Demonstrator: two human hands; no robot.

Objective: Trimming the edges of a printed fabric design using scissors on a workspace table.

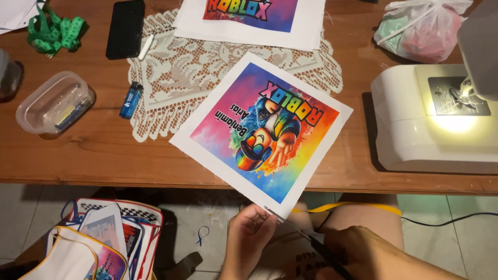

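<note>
- Left hand (249, 236): fingers pinched on the near corner of the print (262, 129), just below the table (104, 150) edge.
- Print: a white-bordered fabric square with a rainbow-coloured picture, lying tilted on the table, its far corner on the lace mat (171, 72) and its near corner overhanging the edge.
- Right hand (363, 254): fingers closed around the dark handles of scissors (306, 241), whose blades point at the held corner.
- Yellow tape (347, 207): runs across the person's lap, just beside the print's corner.
- Sewing machine (430, 119): white, on the right of the table, its lamp lit.
- Second print (254, 21): at the far edge, partly on the lace mat.
- Lighter (130, 100): blue, touching the mat's left edge.
- Plastic box (54, 102): clear, at the left, well apart from the hands.
- Phone (125, 28) and green measuring tape (54, 32): far left corner.
- Plastic bag (423, 28): behind the machine.
- Finished pieces (104, 238): stacked on the floor at the left.
</note>
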